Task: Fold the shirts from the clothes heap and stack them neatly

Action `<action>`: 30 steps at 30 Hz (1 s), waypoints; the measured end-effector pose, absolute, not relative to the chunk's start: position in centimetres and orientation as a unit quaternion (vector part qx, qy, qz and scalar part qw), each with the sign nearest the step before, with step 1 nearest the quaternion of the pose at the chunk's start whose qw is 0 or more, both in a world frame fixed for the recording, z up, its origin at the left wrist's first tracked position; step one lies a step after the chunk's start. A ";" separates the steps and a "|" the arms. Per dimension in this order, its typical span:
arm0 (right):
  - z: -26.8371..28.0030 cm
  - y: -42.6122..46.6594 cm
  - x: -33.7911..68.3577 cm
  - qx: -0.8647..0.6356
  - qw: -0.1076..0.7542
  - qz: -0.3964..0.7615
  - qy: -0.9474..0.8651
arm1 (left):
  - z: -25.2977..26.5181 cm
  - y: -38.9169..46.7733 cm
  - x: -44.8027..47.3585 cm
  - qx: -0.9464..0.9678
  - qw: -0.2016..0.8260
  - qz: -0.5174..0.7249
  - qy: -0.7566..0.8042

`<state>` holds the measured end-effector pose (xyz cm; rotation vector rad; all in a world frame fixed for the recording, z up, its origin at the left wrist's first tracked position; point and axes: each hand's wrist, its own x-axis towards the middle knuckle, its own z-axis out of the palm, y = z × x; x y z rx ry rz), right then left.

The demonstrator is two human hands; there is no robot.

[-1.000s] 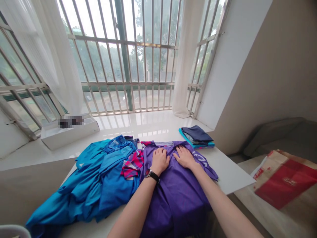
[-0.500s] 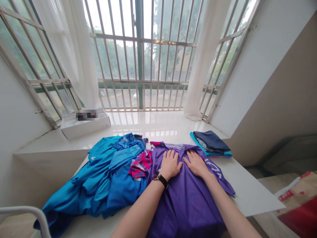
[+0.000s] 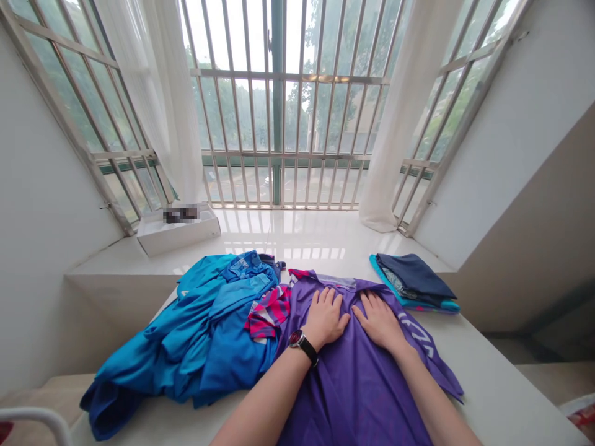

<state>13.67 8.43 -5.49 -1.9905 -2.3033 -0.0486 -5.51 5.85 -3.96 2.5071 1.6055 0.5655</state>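
A purple shirt [image 3: 357,371] lies spread on the white surface, its collar end toward the window and white lettering along its right side. My left hand [image 3: 326,314] rests flat on its upper part, fingers stretched out; a watch [image 3: 302,345] with a black strap is on that wrist. Beside it my right hand [image 3: 380,319] lies flat too, fingers apart, just below the collar. Neither hand grips the cloth. A pink-and-purple striped sleeve [image 3: 268,314] sticks out at the shirt's left, against a heap of blue clothes [image 3: 204,334].
Folded clothes [image 3: 413,279] are stacked at the right, dark navy on top of turquoise. A white box [image 3: 179,232] with a blurred item stands on the window ledge [image 3: 288,238] at the left. Behind are a barred window and white curtains [image 3: 390,124]. A white rail [image 3: 37,415] curves at lower left.
The view has shifted, so the clothes stack sits farther right and lower. Both hands stay flat on the purple shirt, with barely any movement over the cloth.
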 end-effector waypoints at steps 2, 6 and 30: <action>-5.6 8.5 13.7 -0.651 0.047 -0.022 -0.757 | -3.9 5.9 -5.5 0.826 0.060 0.187 0.529; -5.5 8.5 13.6 -0.651 0.036 -0.024 -0.758 | -3.7 5.8 -5.6 0.825 0.071 0.186 0.529; -4.8 8.5 13.9 -0.649 0.066 0.037 -0.757 | 6.4 3.1 -14.7 0.738 -0.022 0.123 0.663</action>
